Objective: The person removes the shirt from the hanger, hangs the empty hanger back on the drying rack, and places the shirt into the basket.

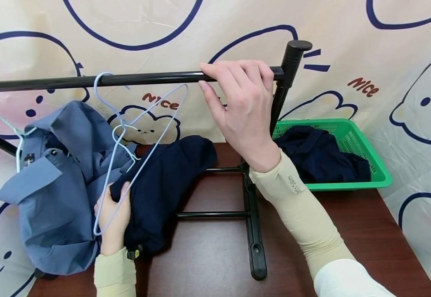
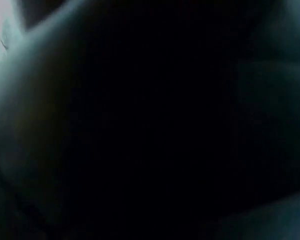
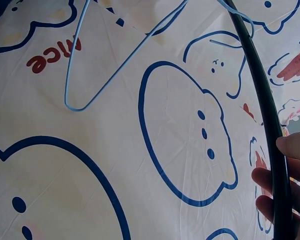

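My left hand [image 1: 114, 210] holds the edge of a dark navy garment [image 1: 163, 185], its thumb in front of the cloth. Across that hand hangs a light blue wire hanger [image 1: 141, 173], hooked over the black rail [image 1: 156, 77] of a clothes rack. The right hand [image 1: 243, 103] grips the rail near its right end, with the thumb on the near side. Fingers [image 3: 265, 177] of this hand show around the rail in the right wrist view. Cloth darkens nearly all of the left wrist view.
A grey-blue garment [image 1: 63, 185] hangs at the left, by a pale green hanger [image 1: 18, 144]. Another dark navy garment [image 1: 319, 156] lies in a green basket [image 1: 380, 177] at the right. The rack's foot [image 1: 256, 247] stands on a brown table [image 1: 208, 247], before a printed curtain [image 1: 416, 62].
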A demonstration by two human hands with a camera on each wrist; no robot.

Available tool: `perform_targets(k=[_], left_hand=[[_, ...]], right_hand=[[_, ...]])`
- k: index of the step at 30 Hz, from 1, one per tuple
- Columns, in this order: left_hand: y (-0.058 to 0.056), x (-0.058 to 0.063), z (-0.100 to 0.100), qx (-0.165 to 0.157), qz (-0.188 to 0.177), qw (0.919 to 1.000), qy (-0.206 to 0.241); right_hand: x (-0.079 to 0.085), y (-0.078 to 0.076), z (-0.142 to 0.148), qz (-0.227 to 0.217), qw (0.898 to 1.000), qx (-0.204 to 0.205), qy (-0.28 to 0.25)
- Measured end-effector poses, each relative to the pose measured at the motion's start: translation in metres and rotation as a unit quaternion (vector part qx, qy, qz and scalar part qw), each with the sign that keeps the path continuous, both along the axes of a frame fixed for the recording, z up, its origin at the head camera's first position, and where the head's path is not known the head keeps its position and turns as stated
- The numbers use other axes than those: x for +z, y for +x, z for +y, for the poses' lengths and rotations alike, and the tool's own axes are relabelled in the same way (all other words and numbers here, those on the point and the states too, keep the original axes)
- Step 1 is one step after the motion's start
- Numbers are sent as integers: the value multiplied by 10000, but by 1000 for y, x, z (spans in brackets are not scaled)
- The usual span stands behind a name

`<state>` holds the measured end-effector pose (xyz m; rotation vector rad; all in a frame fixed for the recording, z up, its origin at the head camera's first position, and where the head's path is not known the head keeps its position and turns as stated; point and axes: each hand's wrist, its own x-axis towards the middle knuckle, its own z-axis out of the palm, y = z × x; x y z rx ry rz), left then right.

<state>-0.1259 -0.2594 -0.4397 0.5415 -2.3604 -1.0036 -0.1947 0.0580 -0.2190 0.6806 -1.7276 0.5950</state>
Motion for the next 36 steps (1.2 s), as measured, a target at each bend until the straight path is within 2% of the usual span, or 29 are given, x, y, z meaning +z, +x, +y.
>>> perform_targets(k=[3, 7, 9, 12, 15, 17, 19, 28, 36], left_hand=[[-2, -3, 0, -166, -696, 9974, -4], [-2, -7, 3, -722, -1405, 9868, -370], [-1, -8, 6, -1055, -1773, 9766, -616], [-1, -9, 13, -1494, -2371, 9563, -834], [-4, -11, 18, -1781, -2718, 9412, -926], [-7, -14, 22, -1865, -2791, 9359, -1068], [-11, -16, 25, -1885, -2765, 9347, -1196], [-29, -29, 37, -1605, -2206, 9501, -1514], [-42, -32, 42, -1578, -2017, 9475, -1915]], right_hand=[[0, 0, 0, 1, 10000, 10, -7], [-1, 0, -1, -5, 10000, 39, -18], [0, 0, -1, -10, 10000, 37, -8], [0, 0, -2, -23, 10000, 22, 9], [0, 0, -2, -69, 10000, -7, 39], [-1, 0, -1, -92, 9999, 0, 42], [-1, 0, -1, -125, 9999, -36, 67], [0, -1, -1, -56, 9999, 76, -41], [-1, 0, -1, -35, 10000, 19, -55]])
